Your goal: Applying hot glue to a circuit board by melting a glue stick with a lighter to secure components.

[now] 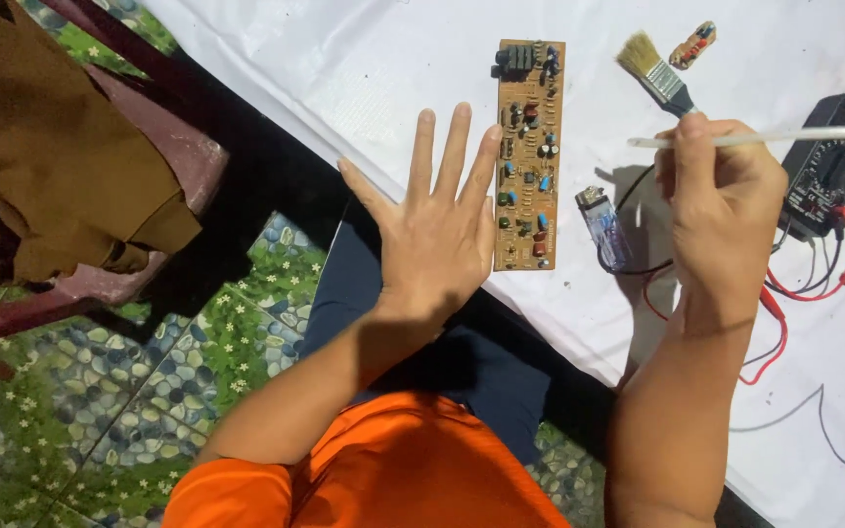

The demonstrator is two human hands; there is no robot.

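The right hand (721, 210) hides the handle of the blue-ferruled bristle paintbrush (655, 68) and the near end of a thin white rod (784, 137) — the rod runs off the frame at 3 o'clock. A black multimeter (828, 161) is partly covered by the knuckles. At 4 o'clock, white wires (838, 430) leave the picture; the brown circuit board's (530, 156) tiny components are too small to identify.

Open cloth (344, 59) left of board (530, 152); right side's crowded by lighter (602, 225), brush (655, 70), meter (826, 166), wires (784, 303).
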